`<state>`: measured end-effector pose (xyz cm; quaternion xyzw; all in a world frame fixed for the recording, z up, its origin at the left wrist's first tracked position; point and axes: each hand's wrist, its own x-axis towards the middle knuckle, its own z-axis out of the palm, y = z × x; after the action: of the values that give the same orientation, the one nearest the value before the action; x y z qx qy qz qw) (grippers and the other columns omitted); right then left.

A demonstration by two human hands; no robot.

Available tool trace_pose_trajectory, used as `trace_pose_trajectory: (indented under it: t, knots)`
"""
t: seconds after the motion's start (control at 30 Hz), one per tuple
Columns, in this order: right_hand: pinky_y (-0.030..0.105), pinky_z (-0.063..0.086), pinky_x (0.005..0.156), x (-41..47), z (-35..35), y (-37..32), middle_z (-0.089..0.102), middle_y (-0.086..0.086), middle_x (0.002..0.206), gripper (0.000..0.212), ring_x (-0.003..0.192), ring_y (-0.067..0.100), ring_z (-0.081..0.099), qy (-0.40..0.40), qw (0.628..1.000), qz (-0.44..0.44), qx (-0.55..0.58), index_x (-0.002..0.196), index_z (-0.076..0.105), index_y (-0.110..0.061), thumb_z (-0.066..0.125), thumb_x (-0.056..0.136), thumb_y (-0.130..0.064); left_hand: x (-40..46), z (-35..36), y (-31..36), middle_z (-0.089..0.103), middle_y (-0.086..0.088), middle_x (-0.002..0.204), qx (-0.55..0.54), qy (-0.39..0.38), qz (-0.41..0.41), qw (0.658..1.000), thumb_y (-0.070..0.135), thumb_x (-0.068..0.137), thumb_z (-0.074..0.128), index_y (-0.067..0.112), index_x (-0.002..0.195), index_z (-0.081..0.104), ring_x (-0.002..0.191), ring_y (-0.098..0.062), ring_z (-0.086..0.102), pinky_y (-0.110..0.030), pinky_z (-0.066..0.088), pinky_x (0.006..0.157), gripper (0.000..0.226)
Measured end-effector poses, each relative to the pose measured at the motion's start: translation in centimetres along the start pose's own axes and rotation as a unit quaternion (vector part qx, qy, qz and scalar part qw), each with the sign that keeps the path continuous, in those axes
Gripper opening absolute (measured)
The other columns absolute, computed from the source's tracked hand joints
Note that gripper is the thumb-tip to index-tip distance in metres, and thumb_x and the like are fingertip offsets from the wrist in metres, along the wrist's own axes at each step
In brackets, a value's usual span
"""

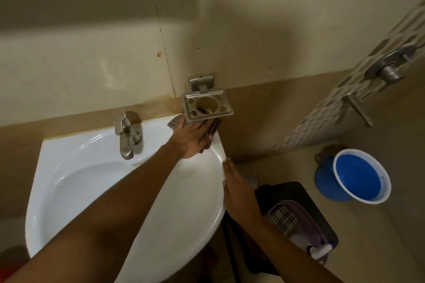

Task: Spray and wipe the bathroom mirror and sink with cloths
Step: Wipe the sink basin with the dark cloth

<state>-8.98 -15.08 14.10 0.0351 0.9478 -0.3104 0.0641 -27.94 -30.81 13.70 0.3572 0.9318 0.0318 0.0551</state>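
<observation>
Beige tiled wall behind white corner sink (76, 181), frame centre-left. Left hand (192, 139), fingers flat, presses checked cloth (212, 130) onto sink's back right corner, under steel holder (207, 105). Right hand (238, 187) flat, empty, resting against sink's right rim, below and right of cloth. Unwiped basin lies lower left of cloth; left hand nearer. Mirror not in view.

there are two hands, left (192, 139) and right (239, 190), and two checked cloths, one (210, 130) on the sink (69, 167), one (282, 219) in a tub (305, 216). one tap (126, 135), one metal holder (207, 104), one blue bucket (358, 177).
</observation>
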Motion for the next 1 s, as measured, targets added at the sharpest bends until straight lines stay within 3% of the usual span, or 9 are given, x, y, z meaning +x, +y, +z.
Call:
trace_pose_trajectory:
  t: [0.1, 0.23, 0.3, 0.43, 0.6, 0.7, 0.8, 1.0]
  knots:
    - [0.019, 0.031, 0.107, 0.1, -0.1, 0.1, 0.014, -0.002, 0.165, 0.054, 0.141, 0.015, 0.038, -0.002, 1.000, 0.007, 0.002, 0.157, 0.019, -0.017, 0.038, 0.106, -0.016, 0.6, -0.1, 0.9, 0.026, -0.001, 0.162, -0.010, 0.007, -0.048, 0.999, 0.053, 0.096, 0.003, 0.027, 0.157, 0.016, 0.152, -0.025, 0.013, -0.058, 0.014, 0.119, 0.068]
    - [0.016, 0.021, 0.109, -0.1, -0.2, 0.4, 0.023, 0.002, 0.163, 0.053, 0.145, 0.018, 0.034, 0.000, 0.999, 0.019, 0.030, 0.155, 0.024, -0.016, 0.039, 0.105, -0.014, -2.6, 1.6, 5.0, 0.024, -0.004, 0.163, -0.021, 0.014, 0.024, 0.999, 0.048, 0.101, 0.016, 0.026, 0.156, 0.025, 0.153, -0.028, 0.012, -0.061, -0.002, 0.120, 0.059]
    - [0.017, 0.021, 0.109, 0.0, -0.4, 0.2, 0.022, 0.001, 0.163, 0.053, 0.145, 0.018, 0.033, 0.000, 0.999, 0.024, 0.025, 0.155, 0.024, -0.016, 0.039, 0.105, -0.014, -3.6, 1.7, 4.1, 0.024, -0.005, 0.163, -0.015, 0.012, 0.033, 0.999, 0.048, 0.101, 0.018, 0.024, 0.156, 0.024, 0.153, -0.027, 0.014, -0.060, 0.000, 0.120, 0.060]
    - [0.023, 0.030, 0.111, 0.4, -0.6, -0.3, 0.017, -0.002, 0.165, 0.054, 0.144, 0.018, 0.034, -0.006, 1.000, 0.031, 0.003, 0.156, 0.021, -0.018, 0.040, 0.105, -0.016, -3.8, 0.9, -1.4, 0.020, -0.008, 0.165, 0.002, 0.009, -0.101, 0.995, 0.054, 0.097, 0.005, 0.020, 0.158, 0.014, 0.153, -0.028, 0.011, -0.055, -0.002, 0.120, 0.071]
    - [0.025, 0.031, 0.112, 0.7, 0.0, -1.1, 0.016, -0.002, 0.165, 0.055, 0.146, 0.018, 0.031, 0.003, 0.999, 0.050, -0.005, 0.157, 0.021, -0.017, 0.041, 0.105, -0.016, -8.0, 2.2, -1.2, 0.003, -0.011, 0.167, -0.016, 0.045, -0.228, 0.972, 0.053, 0.098, 0.008, 0.013, 0.159, 0.005, 0.154, -0.028, -0.001, -0.051, -0.004, 0.122, 0.073]
    - [0.024, 0.031, 0.111, 0.6, 0.1, -1.2, 0.018, -0.001, 0.165, 0.055, 0.145, 0.018, 0.033, 0.010, 0.999, 0.049, 0.002, 0.156, 0.024, -0.017, 0.041, 0.104, -0.014, -9.9, 2.6, -1.0, 0.005, -0.017, 0.166, -0.007, 0.040, -0.257, 0.965, 0.060, 0.094, 0.005, 0.006, 0.158, 0.005, 0.154, -0.031, -0.001, -0.048, -0.003, 0.124, 0.083]
    - [0.026, 0.034, 0.110, 0.4, 0.1, -1.3, 0.015, -0.003, 0.165, 0.056, 0.143, 0.018, 0.036, 0.008, 0.999, 0.050, -0.018, 0.157, 0.020, -0.018, 0.041, 0.105, -0.015, -8.0, 2.3, -0.7, 0.003, -0.018, 0.165, -0.008, 0.044, -0.279, 0.959, 0.068, 0.096, 0.015, 0.006, 0.158, 0.004, 0.153, -0.033, -0.002, -0.048, -0.007, 0.122, 0.088]
    - [0.019, 0.027, 0.109, 0.4, 0.8, -1.8, 0.016, 0.001, 0.165, 0.057, 0.145, 0.018, 0.033, 0.022, 0.998, 0.057, -0.031, 0.157, 0.020, -0.015, 0.042, 0.104, -0.012, -5.4, 1.8, 0.0, 0.002, -0.008, 0.167, -0.009, 0.030, -0.180, 0.983, 0.049, 0.103, 0.021, 0.014, 0.159, 0.001, 0.154, -0.027, -0.004, -0.050, 0.000, 0.123, 0.068]
